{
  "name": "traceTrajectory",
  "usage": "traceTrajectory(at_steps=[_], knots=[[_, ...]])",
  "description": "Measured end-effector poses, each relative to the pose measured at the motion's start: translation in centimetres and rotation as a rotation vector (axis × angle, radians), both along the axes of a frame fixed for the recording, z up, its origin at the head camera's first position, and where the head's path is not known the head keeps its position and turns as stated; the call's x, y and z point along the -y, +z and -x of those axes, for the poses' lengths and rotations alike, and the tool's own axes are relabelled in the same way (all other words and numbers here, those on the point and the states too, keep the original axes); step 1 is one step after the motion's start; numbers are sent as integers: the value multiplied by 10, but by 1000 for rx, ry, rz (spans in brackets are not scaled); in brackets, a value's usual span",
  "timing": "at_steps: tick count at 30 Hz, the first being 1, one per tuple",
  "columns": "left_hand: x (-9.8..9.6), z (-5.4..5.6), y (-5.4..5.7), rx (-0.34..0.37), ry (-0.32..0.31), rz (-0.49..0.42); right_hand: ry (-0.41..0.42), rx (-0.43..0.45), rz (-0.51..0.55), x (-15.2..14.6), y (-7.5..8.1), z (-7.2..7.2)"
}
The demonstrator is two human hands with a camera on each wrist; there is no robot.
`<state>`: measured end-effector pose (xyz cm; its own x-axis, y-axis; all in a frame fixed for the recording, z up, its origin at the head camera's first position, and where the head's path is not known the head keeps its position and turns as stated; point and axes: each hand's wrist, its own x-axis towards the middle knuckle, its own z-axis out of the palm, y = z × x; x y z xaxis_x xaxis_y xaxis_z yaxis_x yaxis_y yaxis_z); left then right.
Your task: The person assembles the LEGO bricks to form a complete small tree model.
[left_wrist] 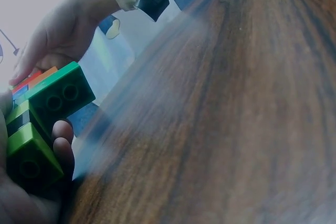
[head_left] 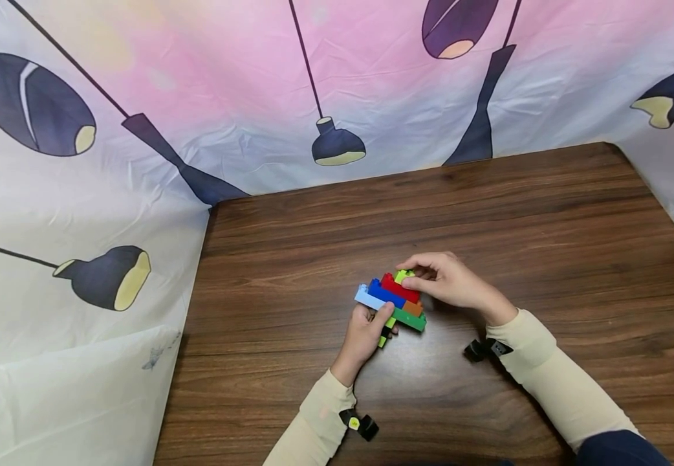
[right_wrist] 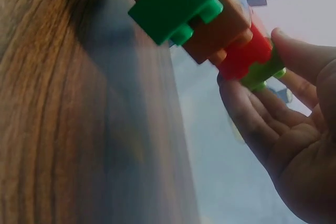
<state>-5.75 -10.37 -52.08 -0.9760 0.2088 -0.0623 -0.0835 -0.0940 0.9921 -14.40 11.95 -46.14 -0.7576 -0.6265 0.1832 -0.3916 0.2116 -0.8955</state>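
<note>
A stepped model of toy building bricks is held in both hands above the table. Its rows hold a light blue brick, a dark blue brick, a red brick, an orange brick and a green brick. Below them, my left hand grips a stem of lime bricks with a black band, thumb on the model's face. At the top end, my right hand pinches a lime brick against the red one between thumb and fingers.
The dark wooden table spreads under both hands. A printed curtain with lamp drawings hangs along its back and left edges. Small black cameras are strapped to both cream sleeves.
</note>
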Motion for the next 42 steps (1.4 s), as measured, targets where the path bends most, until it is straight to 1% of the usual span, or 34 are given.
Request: traceTrajectory(at_steps=[2,7,8,14,15,20,21,26,31,33,39,42], knots=[[0,0,0,-1,-4,-5,0,-16,-6,1,-1,0],[0,0,-1,9,-3,-4,-2,50,4,-1,-2,1],[-1,0,-1,12,-2,-3,-3,51,2,-1,-2,1],[0,0,-2,1,-1,-9,-14,-49,-16,2,1,-2],[-1,1,-2,-1,-1,-9,-17,-51,-15,2,1,-2],[0,1,-3,9,-2,-5,-20,10,2,2,-3,0],[0,1,-3,12,-3,-5,-19,15,2,2,-3,0],[0,1,-3,7,-5,-2,-8,-17,0,2,-2,-1],[1,1,-2,2,-13,12,-13,41,12,2,-4,1],[1,1,-1,5,-15,15,-17,46,3,2,-4,2],[1,1,-2,5,-13,7,-18,37,-1,3,-5,2],[1,1,-1,4,-10,7,-34,-14,-28,4,-2,-2]])
